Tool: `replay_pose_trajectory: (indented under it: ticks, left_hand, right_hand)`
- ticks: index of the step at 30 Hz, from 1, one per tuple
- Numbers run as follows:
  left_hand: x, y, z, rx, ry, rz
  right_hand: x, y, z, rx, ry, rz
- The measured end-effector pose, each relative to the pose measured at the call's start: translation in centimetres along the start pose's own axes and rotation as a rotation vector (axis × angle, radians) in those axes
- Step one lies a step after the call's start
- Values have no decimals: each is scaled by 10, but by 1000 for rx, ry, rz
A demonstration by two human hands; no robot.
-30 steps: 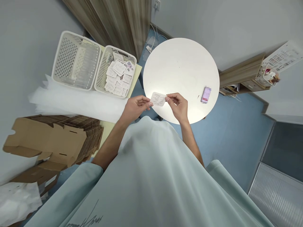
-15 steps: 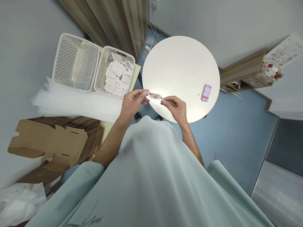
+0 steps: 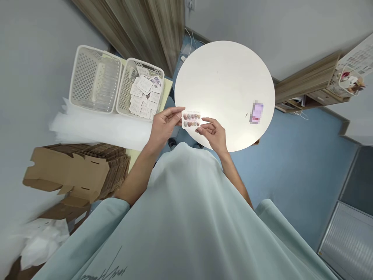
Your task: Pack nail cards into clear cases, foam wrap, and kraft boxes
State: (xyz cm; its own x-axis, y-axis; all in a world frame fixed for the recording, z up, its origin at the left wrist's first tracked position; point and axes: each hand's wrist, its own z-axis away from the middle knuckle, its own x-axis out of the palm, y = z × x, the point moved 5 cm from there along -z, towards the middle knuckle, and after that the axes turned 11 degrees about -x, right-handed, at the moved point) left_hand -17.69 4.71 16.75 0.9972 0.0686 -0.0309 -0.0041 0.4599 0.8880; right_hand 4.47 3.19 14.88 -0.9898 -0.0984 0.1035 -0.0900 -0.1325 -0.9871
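A small white card of press-on nails point(image 3: 191, 120) faces up toward me, with two rows of pinkish, glittery nails on it. My left hand point(image 3: 164, 123) pinches its left edge between thumb and fingers. At the lower right corner, the thumb and fingertips of my right hand point(image 3: 214, 134) grip the card. Both hands hold it over the near left edge of the round white table point(image 3: 224, 77). To the left, a white basket point(image 3: 124, 91) contains a pile of similar cards point(image 3: 145, 97).
Another white basket point(image 3: 75, 77) with clear plastic pieces stands farther left. White sheeting point(image 3: 101, 126) and a stack of flattened cardboard boxes point(image 3: 75, 167) lie nearer. A pixelated purple item point(image 3: 257, 112) rests on the table's right side. A wooden shelf unit point(image 3: 309, 83) stands beyond.
The nail card has been tilted from nearly edge-on to face me, so both rows now show. My right hand's fingers have shifted to its lower right corner.
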Motion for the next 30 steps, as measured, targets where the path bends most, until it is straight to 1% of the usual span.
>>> replay_pose_trajectory:
  ticks: [4, 8, 10, 14, 16, 18, 22, 27, 30]
  left_hand:
    - [14, -17, -8, -15, -81, -91]
    - [31, -52, -23, -73, -144, -160]
    - [39, -75, -32, -116, -126, -205]
    - [51, -123, -47, -240, -28, -308]
    - [55, -142, -51, -289, 9, -338]
    - [57, -155, -54, -331, 39, -354]
    - [54, -167, -58, -376, 90, -419]
    - [46, -162, -75, -380, 105, -537]
    - [37, -158, -92, -400, 101, -633]
  right_hand:
    - [-17, 27, -5, 48, -49, 2]
    - [-35, 65, -11, 137, -59, 10]
    - [-42, 88, -14, 212, -72, 9]
    - [-49, 134, -16, 389, -68, 26]
    - [-51, 152, -16, 451, -59, 35]
    - [-52, 166, -16, 494, -64, 52]
    - [-50, 184, -21, 520, -119, 127]
    - [-40, 194, -39, 514, -152, 276]
    - [-36, 195, -48, 562, -166, 428]
